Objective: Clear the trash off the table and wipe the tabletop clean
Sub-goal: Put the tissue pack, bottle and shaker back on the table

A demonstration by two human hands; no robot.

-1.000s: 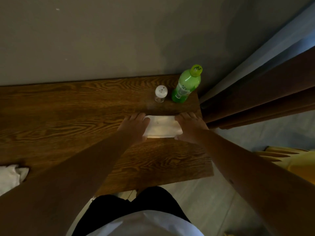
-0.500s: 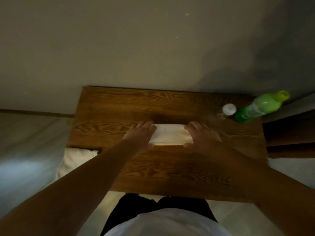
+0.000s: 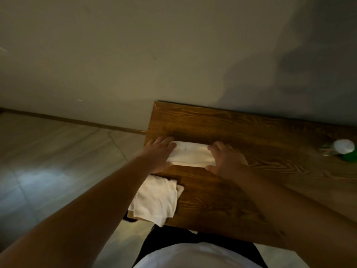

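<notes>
A folded white cloth (image 3: 191,156) lies flat on the dark wooden table (image 3: 241,128), near its left end. My left hand (image 3: 159,154) presses on the cloth's left end with straight fingers, right at the table's left edge. My right hand (image 3: 226,160) presses on the cloth's right end, fingers spread and slightly bent. A second white cloth (image 3: 156,200), crumpled, hangs over the table's front-left corner.
A small white-capped shaker (image 3: 342,147) stands at the far right, with the base of a green bottle (image 3: 350,158) behind it, cut by the frame edge. The table's back edge meets a grey wall (image 3: 173,55). Tiled floor (image 3: 48,161) lies left of the table.
Both hands have slid the folded cloth leftward along the table, from beside the bottle and shaker to the left end. The crumpled cloth has come into full view.
</notes>
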